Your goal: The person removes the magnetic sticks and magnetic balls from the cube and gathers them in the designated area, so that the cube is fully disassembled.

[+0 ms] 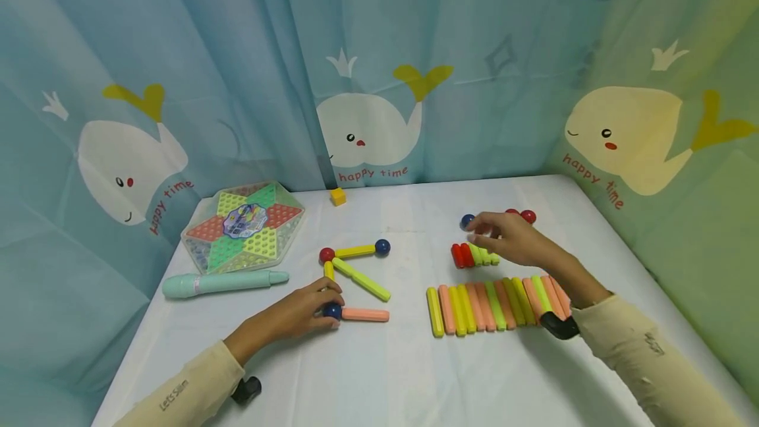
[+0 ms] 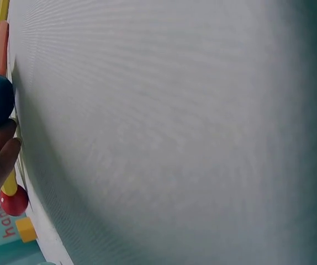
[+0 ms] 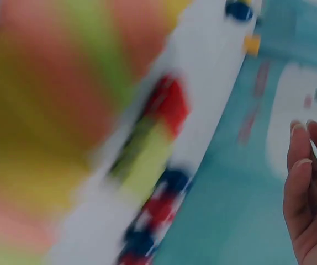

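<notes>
My left hand (image 1: 309,308) holds a blue ball (image 1: 333,310) between thumb and fingers on the table. A pink stick (image 1: 366,315) points right from that ball; a yellow stick (image 1: 329,271) lies between it and a red ball (image 1: 327,255). Another yellow stick (image 1: 356,251) joins the red ball to a second blue ball (image 1: 382,247). A lime stick (image 1: 363,279) slants from near the red ball. My right hand (image 1: 511,237) hovers with bent fingers and nothing in them, close to a blue ball (image 1: 467,221) and short red and lime sticks (image 1: 468,256).
A row of several pink, yellow and lime sticks (image 1: 474,307) lies at front right. Red balls (image 1: 528,216) sit behind my right hand. At left are a star-patterned game board (image 1: 244,226) and a mint-green stick-shaped object (image 1: 225,283). A yellow cube (image 1: 338,197) stands near the curtain.
</notes>
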Motion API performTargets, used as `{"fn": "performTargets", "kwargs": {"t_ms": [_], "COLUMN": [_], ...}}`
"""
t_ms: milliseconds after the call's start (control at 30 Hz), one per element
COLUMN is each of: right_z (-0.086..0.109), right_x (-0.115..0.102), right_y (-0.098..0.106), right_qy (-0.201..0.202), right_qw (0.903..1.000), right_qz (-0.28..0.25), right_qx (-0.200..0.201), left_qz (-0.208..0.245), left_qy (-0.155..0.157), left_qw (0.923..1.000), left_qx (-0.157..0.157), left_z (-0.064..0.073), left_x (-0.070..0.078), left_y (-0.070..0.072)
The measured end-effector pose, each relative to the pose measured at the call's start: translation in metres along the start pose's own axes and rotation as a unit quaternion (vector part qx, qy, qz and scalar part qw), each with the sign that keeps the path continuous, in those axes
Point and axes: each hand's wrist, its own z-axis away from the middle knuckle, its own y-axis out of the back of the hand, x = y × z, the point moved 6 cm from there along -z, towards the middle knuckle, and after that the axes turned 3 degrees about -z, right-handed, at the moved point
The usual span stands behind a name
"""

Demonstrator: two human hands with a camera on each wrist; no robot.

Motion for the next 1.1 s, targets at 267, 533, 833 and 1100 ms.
{"fn": "performTargets", "kwargs": {"t_ms": [267,533,833,1100], "right_z": [-0.085,-0.129,-0.14,-0.143], "right_x": [-0.054,-0.056,-0.06,-0.056], "right_y": [-0.07,-0.125,-0.137,-0.142], "right_qy": [0.028,0.031,0.086,0.083], "right_qw": [0.9944,0.9826,0.9828,0.9805], "right_qz": [0.026,0.081,0.072,0.082], "right_qx": [-0.098,-0.164,-0.147,-0.158], "left_qz": [0.006,-0.01,-0.006,-0.008], "left_qy": [-0.015,-0.018,-0.003,0.004], "left_qw": [0.9998,0.9997,1.0,0.9999], "left_qx": [0.01,0.014,0.002,-0.006], "left_z": [0.002,0.0,-0.001,-0.001], "left_x": [-0.001,-0.001,-0.001,-0.001], "left_y": [-0.002,-0.002,-0.002,-0.002]}}
